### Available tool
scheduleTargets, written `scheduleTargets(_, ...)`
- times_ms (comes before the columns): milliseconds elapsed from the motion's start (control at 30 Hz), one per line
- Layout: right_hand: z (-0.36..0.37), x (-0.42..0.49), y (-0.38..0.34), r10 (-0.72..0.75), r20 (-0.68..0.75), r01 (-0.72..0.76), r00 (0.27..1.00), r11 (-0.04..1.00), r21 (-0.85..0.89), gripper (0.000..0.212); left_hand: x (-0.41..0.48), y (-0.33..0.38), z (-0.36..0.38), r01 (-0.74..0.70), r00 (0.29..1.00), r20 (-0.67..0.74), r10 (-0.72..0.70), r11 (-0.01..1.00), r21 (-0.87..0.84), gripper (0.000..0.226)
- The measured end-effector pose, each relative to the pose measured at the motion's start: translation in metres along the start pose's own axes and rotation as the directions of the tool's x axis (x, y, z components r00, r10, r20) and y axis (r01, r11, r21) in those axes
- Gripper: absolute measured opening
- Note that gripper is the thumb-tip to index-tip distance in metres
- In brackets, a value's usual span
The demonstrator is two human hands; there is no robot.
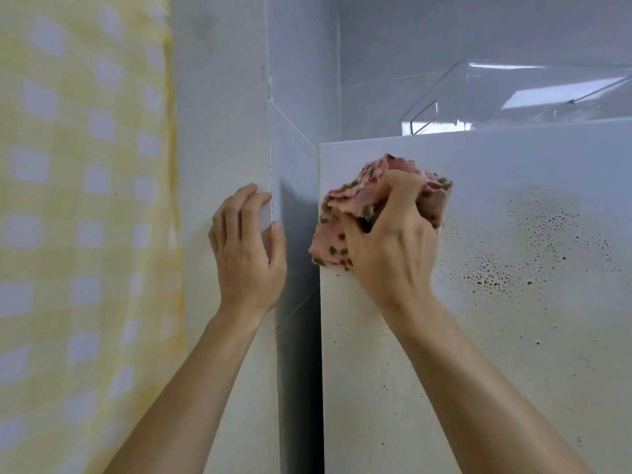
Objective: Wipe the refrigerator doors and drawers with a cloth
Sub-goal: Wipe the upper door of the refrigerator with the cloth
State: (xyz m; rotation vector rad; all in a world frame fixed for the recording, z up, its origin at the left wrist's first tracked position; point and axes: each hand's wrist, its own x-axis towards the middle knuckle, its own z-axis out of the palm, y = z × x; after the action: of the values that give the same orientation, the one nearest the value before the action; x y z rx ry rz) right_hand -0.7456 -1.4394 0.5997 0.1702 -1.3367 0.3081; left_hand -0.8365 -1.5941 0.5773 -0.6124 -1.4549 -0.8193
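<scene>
A white refrigerator drawer front (496,336) fills the right half of the view, pulled out from the fridge body. Brown specks and droplets dot its right part. My right hand (390,241) grips a bunched pink cloth (345,203) with red and green spots and presses it against the drawer front near its upper left corner. My left hand (246,244) holds the front edge of the white fridge side panel (225,131), fingers on the outer face and thumb wrapped round the edge. A dark gap runs between that panel and the drawer.
A yellow and white checked curtain (85,200) hangs along the left. A clear plastic bin (513,94) sits inside the fridge behind the drawer's top edge. The grey inner wall (301,80) of the fridge rises above the drawer.
</scene>
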Motion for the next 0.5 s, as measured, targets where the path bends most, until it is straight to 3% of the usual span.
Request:
scheduleTargets(133,-0.003,0.000,0.004,-0.200,0.030,0.202,0.979,0.972,-0.117,0.011,0.000,-0.002,0.004,-0.016,0.998,-0.054,0.016,1.000,0.000,0.039)
scheduleTargets(167,-0.002,-0.002,0.004,-0.233,0.036,0.236,0.972,0.959,-0.157,0.009,0.001,-0.002,0.005,-0.013,0.998,-0.060,0.012,1.000,-0.004,0.039)
scheduleTargets(367,-0.005,-0.008,0.011,-0.271,0.168,0.314,0.948,0.885,-0.345,0.038,0.003,-0.004,0.005,-0.037,0.997,-0.061,0.037,0.999,0.001,0.039)
scheduleTargets(500,-0.007,-0.012,0.014,-0.182,0.249,0.281,0.951,0.845,-0.455,0.056,0.003,-0.006,0.005,-0.046,0.997,-0.059,0.047,0.999,0.017,0.038)
